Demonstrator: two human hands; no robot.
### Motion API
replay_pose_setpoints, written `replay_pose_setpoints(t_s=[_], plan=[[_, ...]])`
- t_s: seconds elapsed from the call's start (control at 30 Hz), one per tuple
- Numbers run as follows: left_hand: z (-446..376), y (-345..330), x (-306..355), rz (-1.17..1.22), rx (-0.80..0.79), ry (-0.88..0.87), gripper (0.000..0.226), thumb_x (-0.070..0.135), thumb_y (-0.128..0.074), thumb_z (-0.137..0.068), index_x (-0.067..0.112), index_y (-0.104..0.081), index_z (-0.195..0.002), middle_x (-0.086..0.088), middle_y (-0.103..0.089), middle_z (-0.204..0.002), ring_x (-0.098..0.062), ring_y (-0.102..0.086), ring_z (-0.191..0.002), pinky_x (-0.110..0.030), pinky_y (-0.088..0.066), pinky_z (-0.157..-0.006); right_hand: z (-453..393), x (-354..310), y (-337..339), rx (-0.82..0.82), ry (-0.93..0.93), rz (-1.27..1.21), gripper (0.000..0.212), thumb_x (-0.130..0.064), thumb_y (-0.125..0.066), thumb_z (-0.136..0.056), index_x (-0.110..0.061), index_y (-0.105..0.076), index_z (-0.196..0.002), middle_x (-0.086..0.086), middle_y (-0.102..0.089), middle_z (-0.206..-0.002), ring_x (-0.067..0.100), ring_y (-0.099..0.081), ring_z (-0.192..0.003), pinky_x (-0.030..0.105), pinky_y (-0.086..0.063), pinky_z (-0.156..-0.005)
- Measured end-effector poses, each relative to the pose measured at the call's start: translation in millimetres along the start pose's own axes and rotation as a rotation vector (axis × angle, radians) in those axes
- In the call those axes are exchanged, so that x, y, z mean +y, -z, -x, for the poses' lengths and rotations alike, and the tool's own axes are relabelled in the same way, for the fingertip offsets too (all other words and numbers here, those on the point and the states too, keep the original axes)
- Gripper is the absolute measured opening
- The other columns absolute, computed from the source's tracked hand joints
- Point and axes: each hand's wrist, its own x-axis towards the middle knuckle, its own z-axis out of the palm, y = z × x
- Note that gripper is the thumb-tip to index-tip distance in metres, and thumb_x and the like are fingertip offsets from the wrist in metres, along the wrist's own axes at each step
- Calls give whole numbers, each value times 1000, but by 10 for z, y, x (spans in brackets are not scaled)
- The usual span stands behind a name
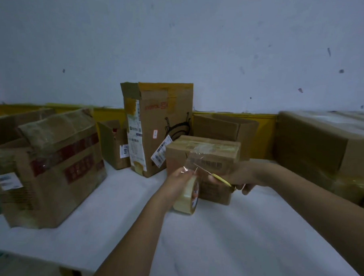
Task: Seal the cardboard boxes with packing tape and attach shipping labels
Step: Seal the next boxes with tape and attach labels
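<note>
The left hand (pixel 180 179) is gripping a roll of clear packing tape (pixel 187 197), holding it tilted above the white tabletop (pixel 224 244) with a strip of tape (pixel 193 159) stretching up to the small cardboard box (pixel 203 157). The right hand (pixel 241 178) is clenching yellow-handled scissors (pixel 215 176), their blades pointing left toward the strip — whether they are touching it cannot be told.

The small box is standing near the middle of the tabletop, with clear tape already shining across its top; the dark printing on its front is too blurred to read. Behind it, toward the far edge, a tall box (pixel 156 128) is bearing mirrored red lettering, a line drawing of a rack, a long white barcode label down its left corner and another label hanging off its lower right. A smaller box (pixel 114 145) to its left is showing a sticker reading "019". At the left edge a large box (pixel 50 169) is carrying red printed tape and a white label, both illegible. A big wrapped carton (pixel 326 152) is filling the far right corner.

Both forearms are reaching in from the near edge — the white surface beneath them is lying open.
</note>
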Motion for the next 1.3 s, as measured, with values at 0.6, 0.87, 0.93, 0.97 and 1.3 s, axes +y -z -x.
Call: replay_pose_setpoints(t_s=[0.6, 0.87, 0.93, 0.97, 1.3], plan=[[-7, 23, -57, -62, 22, -1, 21, 53, -63, -79, 36, -71, -88, -11, -69, -89, -32, -64, -82, -49, -53, -86, -327, -29, 54, -33, -37, 44, 83, -77, -67, -58, -14, -68, -111, 1, -54, -77, 12, -40, -60, 20, -43, -59], [74, -2, 50, 22, -4, 3, 17, 29, -54, -102, 14, -60, -106, -9, -67, -67, -20, -64, -52, -26, -54, -54, -441, 63, -5, 221, 33, 327, 41, -58, -71, -79, -18, -70, -72, -4, -62, -73, 12, -53, -62, 19, -41, -45], [131, -18, 55, 47, -11, 2, 16, 27, -58, -100, 13, -59, -106, -12, -66, -69, -23, -64, -54, -29, -55, -58, -443, 107, -23, 267, 21, 387, 35, -53, -74, -80, -18, -71, -77, 0, -65, -85, 16, -61, -71, 20, -48, -48], [181, -21, 72, 67, -15, -6, 15, 26, -59, -100, 12, -58, -104, -14, -66, -70, -25, -64, -55, -31, -54, -60, -411, 98, -36, 269, 12, 440, 32, -49, -73, -82, -17, -72, -83, 1, -66, -90, 17, -65, -76, 22, -54, -51], [517, 57, 39, 175, 66, -41, 19, 16, -64, -96, -2, -63, -104, -25, -60, -78, -25, -60, -48, -28, -49, -50, -104, 498, -502, 161, -112, 758, 29, -22, -53, -98, -10, -60, -124, -5, -52, -80, 15, -66, -90, 20, -48, -68]])
